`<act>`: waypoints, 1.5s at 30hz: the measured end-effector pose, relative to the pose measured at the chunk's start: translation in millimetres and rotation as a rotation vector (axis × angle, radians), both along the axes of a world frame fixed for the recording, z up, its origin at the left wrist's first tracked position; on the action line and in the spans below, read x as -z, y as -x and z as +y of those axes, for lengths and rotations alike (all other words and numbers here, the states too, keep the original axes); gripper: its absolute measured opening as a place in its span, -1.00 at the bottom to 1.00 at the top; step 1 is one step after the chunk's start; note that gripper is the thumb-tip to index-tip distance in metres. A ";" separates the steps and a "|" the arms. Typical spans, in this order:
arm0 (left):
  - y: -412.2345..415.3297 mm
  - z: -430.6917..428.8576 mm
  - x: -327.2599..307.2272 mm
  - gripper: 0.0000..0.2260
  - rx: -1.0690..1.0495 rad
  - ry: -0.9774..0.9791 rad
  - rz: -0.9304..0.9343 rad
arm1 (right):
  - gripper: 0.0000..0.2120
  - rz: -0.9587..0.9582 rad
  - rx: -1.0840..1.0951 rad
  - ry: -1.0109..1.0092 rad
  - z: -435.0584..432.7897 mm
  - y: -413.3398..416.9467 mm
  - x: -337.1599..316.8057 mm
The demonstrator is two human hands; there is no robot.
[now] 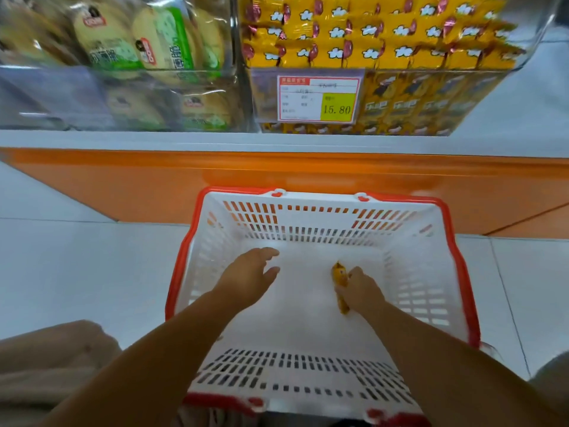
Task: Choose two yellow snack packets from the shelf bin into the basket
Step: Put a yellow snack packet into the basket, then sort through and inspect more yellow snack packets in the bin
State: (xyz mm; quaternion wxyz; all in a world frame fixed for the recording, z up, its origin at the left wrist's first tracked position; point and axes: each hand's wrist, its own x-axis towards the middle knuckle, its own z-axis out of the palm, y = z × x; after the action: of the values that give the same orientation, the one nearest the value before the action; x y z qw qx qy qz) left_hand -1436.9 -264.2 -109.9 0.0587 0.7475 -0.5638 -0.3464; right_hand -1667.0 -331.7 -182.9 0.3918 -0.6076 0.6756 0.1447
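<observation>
While the left hand (249, 272) reaches into the white basket (311, 200) with its fingers spread and holding nothing, the right hand (361, 286) pinches one yellow snack packet (338, 274) low inside it. More yellow packets fill the shelf bin (381, 35) above, behind a price tag (318, 98).

Clear bin (46, 87) at the shelf's left end holds pale snack packs with green labels (166, 41). White shelf ledge (154, 138) along the front edge, orange base panel (123, 186) beneath. Red-bordered price tag (318, 98), yellow patch reading 15.80, above the ledge. Grey floor tiles (77, 257). Beige cloth (46, 359) on the floor, lower left.
</observation>
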 end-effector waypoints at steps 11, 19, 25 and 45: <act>33.9 -47.2 -149.5 -0.80 0.176 0.951 -0.036 | -0.79 -0.560 -0.019 0.707 -22.7 -2.3 -203.4; 17.2 -122.2 -256.9 -0.59 0.204 0.916 -0.221 | -0.85 -0.632 -0.178 1.052 -99.0 -22.4 -354.1; 13.8 -174.1 -255.3 -0.48 0.189 0.703 -0.327 | -0.80 -0.337 -0.344 1.011 -187.3 -60.7 -369.6; 7.7 -174.7 -269.2 -0.60 -0.024 0.914 0.205 | -0.73 -1.125 -0.157 0.856 -166.4 -40.8 -374.2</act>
State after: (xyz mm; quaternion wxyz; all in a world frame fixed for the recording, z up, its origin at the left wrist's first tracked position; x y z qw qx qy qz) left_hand -1444.6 -438.9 159.3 0.4413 0.6133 -0.6413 -0.1337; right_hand -1626.2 -498.1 191.4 0.3966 -0.7376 0.3226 -0.4412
